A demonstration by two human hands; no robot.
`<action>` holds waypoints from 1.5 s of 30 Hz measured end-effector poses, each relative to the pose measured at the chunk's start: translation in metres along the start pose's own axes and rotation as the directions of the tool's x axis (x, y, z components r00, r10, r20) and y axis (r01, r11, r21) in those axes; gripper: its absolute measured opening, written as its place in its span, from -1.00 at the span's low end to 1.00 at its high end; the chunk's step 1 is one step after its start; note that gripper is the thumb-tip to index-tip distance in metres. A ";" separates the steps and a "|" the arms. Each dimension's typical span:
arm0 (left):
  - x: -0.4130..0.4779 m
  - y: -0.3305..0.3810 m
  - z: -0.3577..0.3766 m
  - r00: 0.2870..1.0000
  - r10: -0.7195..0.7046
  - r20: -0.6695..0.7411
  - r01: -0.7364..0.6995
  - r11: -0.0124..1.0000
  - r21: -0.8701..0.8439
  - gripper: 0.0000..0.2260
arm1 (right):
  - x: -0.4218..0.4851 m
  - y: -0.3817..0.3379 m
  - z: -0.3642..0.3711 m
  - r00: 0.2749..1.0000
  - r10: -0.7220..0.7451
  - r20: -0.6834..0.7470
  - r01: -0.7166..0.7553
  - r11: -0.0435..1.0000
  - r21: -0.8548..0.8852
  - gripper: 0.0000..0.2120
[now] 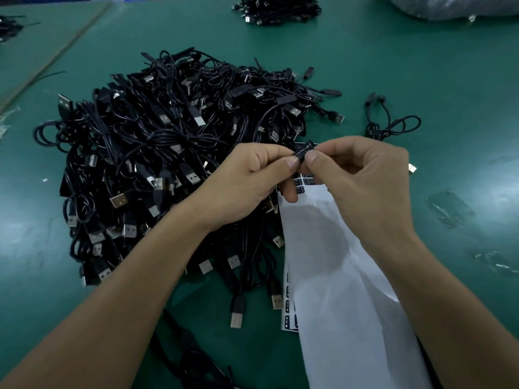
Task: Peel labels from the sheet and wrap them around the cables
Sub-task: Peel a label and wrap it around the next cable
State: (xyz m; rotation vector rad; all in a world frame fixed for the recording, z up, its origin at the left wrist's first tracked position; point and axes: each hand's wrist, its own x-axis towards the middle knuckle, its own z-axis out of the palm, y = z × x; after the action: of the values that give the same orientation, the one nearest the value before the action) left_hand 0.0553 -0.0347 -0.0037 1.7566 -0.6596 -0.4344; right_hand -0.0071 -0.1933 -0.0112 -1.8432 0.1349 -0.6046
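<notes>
Head camera, looking down: a matte green table (421,66) is carrying a big tangled pile of cables (174,164), thin, glossy and black, with flat silver USB plugs sticking out all round.

At the pile's right edge, both bare hands are meeting above it. The left hand (252,181) and the right hand (362,175) are each pinching one small black label (303,151) between thumb and forefinger, thumbnails almost touching and the other fingers curling underneath. White lettering on the label is reading "CONTROLLER". Whether a cable is running through the label cannot be told.

Directly below the hands, a long, smooth white label sheet (337,262) is lying along the pile's right side and reaching toward the viewer. It is mostly bare backing, with small black labels showing at its far end and along its lower left edge; their print is too small to read.

Right of the pile, one loose cable (390,122) is lying coiled by itself. Beyond the pile, at the far edge, a smaller cable heap (276,9) is sitting beside a crinkled clear plastic bag (449,7).
</notes>
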 end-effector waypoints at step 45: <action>-0.002 0.002 0.000 0.999 -0.005 0.039 0.005 1.000 0.001 -0.74 | 0.000 -0.008 0.001 0.984 0.095 0.150 -0.125 0.971 0.204 -0.84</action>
State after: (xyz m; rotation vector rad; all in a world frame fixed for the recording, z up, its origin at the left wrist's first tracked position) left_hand 0.0535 -0.0341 -0.0015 1.7546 -0.6833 -0.4727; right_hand -0.0082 -0.1892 -0.0045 -1.6519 0.0755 -0.3953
